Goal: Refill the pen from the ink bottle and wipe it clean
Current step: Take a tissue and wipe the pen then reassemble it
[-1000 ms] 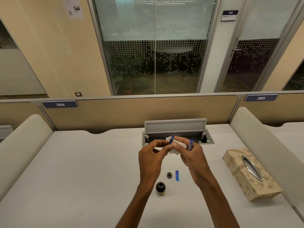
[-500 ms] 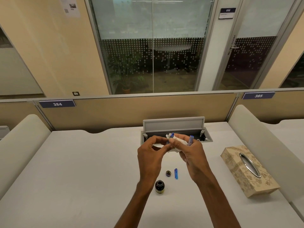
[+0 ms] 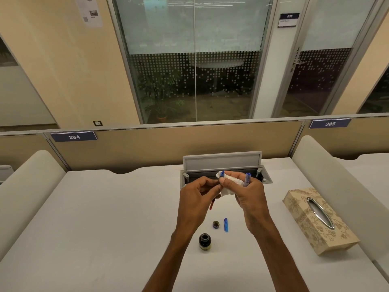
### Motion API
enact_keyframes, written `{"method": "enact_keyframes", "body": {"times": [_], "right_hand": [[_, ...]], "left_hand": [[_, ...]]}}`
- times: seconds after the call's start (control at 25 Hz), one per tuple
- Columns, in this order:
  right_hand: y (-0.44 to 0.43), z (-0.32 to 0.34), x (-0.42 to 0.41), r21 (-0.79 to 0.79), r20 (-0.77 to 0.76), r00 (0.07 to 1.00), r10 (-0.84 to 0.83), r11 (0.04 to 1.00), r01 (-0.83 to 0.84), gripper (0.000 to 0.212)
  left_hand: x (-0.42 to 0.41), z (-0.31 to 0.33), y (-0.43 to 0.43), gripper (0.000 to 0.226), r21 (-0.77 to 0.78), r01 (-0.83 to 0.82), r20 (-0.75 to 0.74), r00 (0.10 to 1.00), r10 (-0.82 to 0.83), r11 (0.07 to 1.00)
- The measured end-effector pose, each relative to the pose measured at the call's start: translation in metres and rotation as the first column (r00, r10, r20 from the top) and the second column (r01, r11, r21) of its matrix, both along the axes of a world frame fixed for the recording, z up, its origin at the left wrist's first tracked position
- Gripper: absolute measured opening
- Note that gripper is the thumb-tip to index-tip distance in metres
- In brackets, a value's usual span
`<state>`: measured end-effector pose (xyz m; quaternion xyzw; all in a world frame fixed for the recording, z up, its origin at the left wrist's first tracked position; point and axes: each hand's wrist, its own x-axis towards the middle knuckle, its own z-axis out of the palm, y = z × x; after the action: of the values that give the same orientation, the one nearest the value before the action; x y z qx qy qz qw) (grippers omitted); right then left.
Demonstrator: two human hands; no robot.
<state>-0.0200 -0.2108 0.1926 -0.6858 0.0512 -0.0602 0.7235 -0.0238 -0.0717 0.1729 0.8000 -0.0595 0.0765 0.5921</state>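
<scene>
My left hand (image 3: 196, 200) pinches a thin pen part whose blue tip (image 3: 222, 173) pokes up out of a white tissue (image 3: 229, 184); a small red end (image 3: 211, 205) shows below that hand. My right hand (image 3: 251, 199) wraps the tissue around the part and also holds the blue pen barrel (image 3: 247, 179) upright between its fingers. On the desk below my hands stand the open dark ink bottle (image 3: 204, 241), its round cap (image 3: 216, 224) and the blue pen cap (image 3: 225, 225).
A patterned tissue box (image 3: 317, 220) lies at the right on the white desk (image 3: 105, 218). An open grey cable hatch (image 3: 222, 163) sits behind my hands. Padded dividers flank the desk on both sides, with a partition panel at the back.
Both hands stay together around the tissue and pen part, fingers shifting slightly. A small red end now shows under my left hand.
</scene>
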Motion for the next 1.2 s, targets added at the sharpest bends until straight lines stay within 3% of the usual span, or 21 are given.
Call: {"method": "enact_keyframes", "body": {"times": [0.24,0.56,0.76,0.96,1.08,1.2], "right_hand": [[0.007,0.004,-0.007,-0.006,-0.001,0.997,-0.080,0.997,0.080,0.023],[0.009,0.008,-0.009,0.001,-0.067,0.998,0.012,1.000,-0.012,0.017],[-0.015,0.010,-0.006,0.264,-0.169,0.982,0.083,0.964,-0.036,0.029],[-0.024,0.007,-0.008,0.633,-0.197,0.953,0.232,0.772,-0.058,0.019],[-0.017,0.004,-0.004,0.549,-0.124,0.974,0.192,0.830,-0.094,0.022],[-0.001,-0.004,-0.003,0.271,-0.137,0.990,0.045,0.962,-0.006,0.022]], "left_hand": [[0.005,-0.001,-0.002,0.026,0.052,-0.116,-0.015,0.993,0.117,0.992],[0.003,-0.007,0.004,0.033,0.061,-0.185,0.000,0.983,0.186,0.981],[-0.001,-0.003,0.009,0.029,-0.104,-0.228,-0.046,0.973,0.224,0.968],[-0.006,0.000,0.006,0.028,-0.312,-0.173,-0.180,0.976,0.120,0.934],[-0.009,-0.001,0.002,0.042,-0.366,-0.080,-0.229,0.973,-0.007,0.927],[-0.011,-0.001,0.000,0.040,-0.451,-0.003,-0.273,0.952,-0.135,0.893]]}}
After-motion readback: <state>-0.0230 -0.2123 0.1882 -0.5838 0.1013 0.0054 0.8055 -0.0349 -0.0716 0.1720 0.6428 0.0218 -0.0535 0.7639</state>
